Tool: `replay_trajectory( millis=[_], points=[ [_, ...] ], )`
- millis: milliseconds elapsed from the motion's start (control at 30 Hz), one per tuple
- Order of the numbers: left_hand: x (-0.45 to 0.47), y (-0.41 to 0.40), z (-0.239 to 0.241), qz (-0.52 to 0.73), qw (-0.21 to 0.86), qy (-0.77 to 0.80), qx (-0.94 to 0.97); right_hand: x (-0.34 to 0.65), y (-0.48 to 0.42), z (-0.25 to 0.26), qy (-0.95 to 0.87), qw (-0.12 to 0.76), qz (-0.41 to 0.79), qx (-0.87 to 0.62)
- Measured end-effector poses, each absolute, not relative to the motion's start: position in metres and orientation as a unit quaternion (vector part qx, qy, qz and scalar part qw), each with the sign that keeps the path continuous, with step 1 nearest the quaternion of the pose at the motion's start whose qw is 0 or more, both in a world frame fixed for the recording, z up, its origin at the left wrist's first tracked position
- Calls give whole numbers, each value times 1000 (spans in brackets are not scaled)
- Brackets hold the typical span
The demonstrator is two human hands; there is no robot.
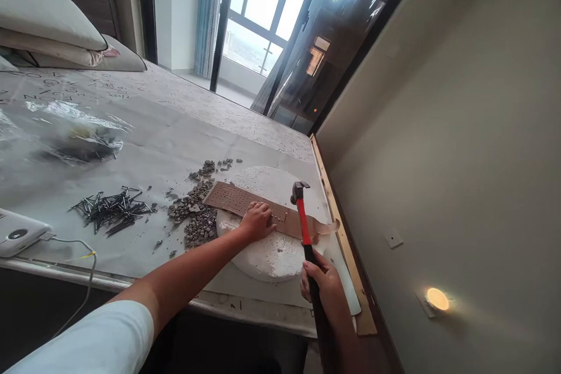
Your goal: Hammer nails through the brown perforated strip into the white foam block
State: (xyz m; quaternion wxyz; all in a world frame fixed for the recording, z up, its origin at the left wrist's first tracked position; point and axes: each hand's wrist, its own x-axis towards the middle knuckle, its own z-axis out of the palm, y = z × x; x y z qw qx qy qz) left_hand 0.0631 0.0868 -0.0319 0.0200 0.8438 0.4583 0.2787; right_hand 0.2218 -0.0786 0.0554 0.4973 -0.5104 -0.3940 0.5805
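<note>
My right hand [322, 280] is wrapped around the black grip of a claw hammer [304, 219] with a red shaft. The hammer's metal head is raised, over the right part of a brown perforated strip [236, 198]. That strip lies across a round white slab [258, 257]; its right end is torn and curled. My left hand [258, 222] rests on the middle of the strip, fingers bent and together. Whatever they may pinch is hidden. Small light specks, perhaps nail tips, show on the strip just right of these fingers.
Grey rubble [201, 216] lies left of the slab, with a pile of nails [111, 210] farther left. Behind them is a clear plastic bag [79, 134]. A white device [21, 234] with a cable sits at the left edge. A wooden rail [337, 216] borders the wall.
</note>
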Motion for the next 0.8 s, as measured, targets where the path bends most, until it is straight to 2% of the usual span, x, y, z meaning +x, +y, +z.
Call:
replay_trajectory(
  millis=[133, 333, 500, 667, 800],
  points=[
    [64, 87, -32, 280, 21, 462, 841, 222, -76, 48, -371, 458, 615, -523],
    [65, 88, -33, 276, 22, 459, 844, 220, -75, 49, -409, 489, 594, -491],
    [65, 88, -32, 283, 32, 464, 839, 224, -71, 39, -369, 460, 623, -515],
    [66, 88, -32, 278, 22, 457, 844, 228, -78, 40, -383, 513, 596, -484],
    [66, 88, -30, 271, 35, 466, 842, 230, -78, 20, -358, 473, 635, -495]
  ],
)
